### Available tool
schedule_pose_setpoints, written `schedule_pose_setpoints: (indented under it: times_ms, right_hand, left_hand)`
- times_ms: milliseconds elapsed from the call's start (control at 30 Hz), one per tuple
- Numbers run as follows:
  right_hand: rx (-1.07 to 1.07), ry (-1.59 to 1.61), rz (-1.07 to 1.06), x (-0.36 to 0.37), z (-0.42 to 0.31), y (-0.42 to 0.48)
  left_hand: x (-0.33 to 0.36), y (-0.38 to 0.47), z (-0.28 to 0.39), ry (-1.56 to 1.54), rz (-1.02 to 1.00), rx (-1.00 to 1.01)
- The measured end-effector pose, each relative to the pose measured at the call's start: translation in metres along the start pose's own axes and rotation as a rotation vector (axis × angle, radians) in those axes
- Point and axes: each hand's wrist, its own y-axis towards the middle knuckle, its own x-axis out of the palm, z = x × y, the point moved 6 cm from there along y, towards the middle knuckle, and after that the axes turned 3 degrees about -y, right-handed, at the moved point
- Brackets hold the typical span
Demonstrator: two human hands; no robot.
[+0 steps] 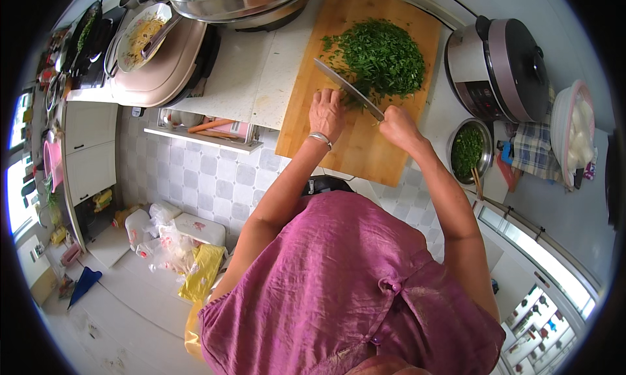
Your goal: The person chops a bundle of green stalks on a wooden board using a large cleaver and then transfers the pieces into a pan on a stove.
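Observation:
A wooden cutting board (305,116) lies before me, with a large heap of chopped green leaves (386,55) on its far part. My right hand (400,126) is closed around the handle end of a kitchen knife (349,88), whose blade points up and left along the near edge of the heap. My left hand (326,113), a silver bangle at its wrist, rests with curled fingers on the board just left of the blade. A few greens lie by its fingertips; whether it grips any is hidden.
A multicooker (499,72) and a steel bowl of chopped greens (467,152) with chopsticks stand right of the board. A large steel pan (244,6) is at the back left. Beyond it, a plate of food (132,40) sits on a pink-lidded appliance (166,74). Below the counter, a drawer (205,138) stands out.

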Motion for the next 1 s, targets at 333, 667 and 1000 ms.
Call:
schedule_pose_setpoints:
  times_ms: [333,667,1000]
  right_hand:
    - [0.133,-0.071,-0.038,0.030,0.004,0.003]
    - [0.035,0.202,0.215,0.018,0.025,-0.029]
    - [0.108,0.255,0.347,-0.020,0.071,-0.040]
  left_hand:
    - [0.003,-0.023,-0.014,-0.079,0.020,0.074]
    - [-0.017,0.041,-0.050,-0.019,0.236,-0.243]
    - [0.023,0.041,0.013,0.012,0.034,-0.045]
